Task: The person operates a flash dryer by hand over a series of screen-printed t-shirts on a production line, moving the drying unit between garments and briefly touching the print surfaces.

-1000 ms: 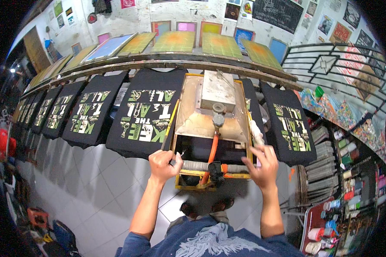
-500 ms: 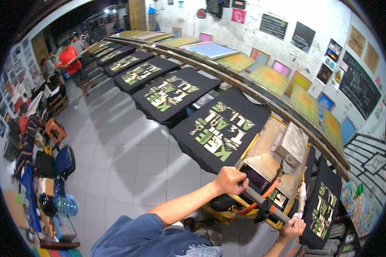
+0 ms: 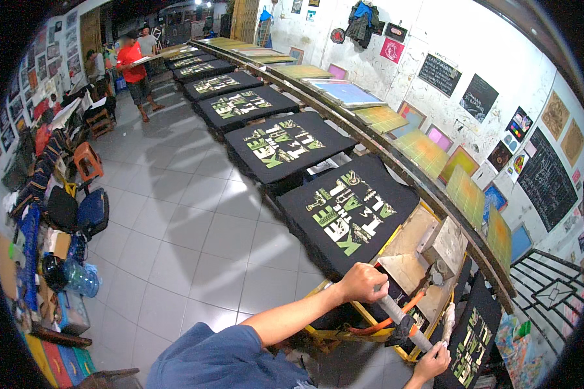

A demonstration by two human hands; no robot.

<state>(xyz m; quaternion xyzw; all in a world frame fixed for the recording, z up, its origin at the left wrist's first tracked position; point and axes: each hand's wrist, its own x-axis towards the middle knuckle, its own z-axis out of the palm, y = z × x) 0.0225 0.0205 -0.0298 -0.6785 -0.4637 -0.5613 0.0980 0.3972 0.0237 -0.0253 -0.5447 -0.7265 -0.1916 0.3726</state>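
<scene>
My left hand (image 3: pixel 365 283) is closed round the upper end of a grey handle bar (image 3: pixel 389 307). My right hand (image 3: pixel 435 360) grips the bar's lower end. The bar belongs to a yellow-framed cart (image 3: pixel 390 237) carrying a metal box (image 3: pixel 444 241). An orange hose (image 3: pixel 411 303) runs beside the bar, and black wrapping (image 3: pixel 405 325) is tied round its middle. The cart stands over the printing table, between a black printed T-shirt (image 3: pixel 305 211) on its left and another black T-shirt (image 3: pixel 479 301) on its right.
More black printed shirts (image 3: pixel 237 144) lie in a row along the table. Printing screens (image 3: pixel 422 148) line a rail by the wall. Another person in a red shirt (image 3: pixel 132 63) holds a flat board further back. Chairs (image 3: pixel 87 161) and a water bottle (image 3: pixel 81 279) are at left.
My view has tilted up, showing more of the room's far end. Both hands stay closed on the handle bar. The cart still stands between the same two shirts.
</scene>
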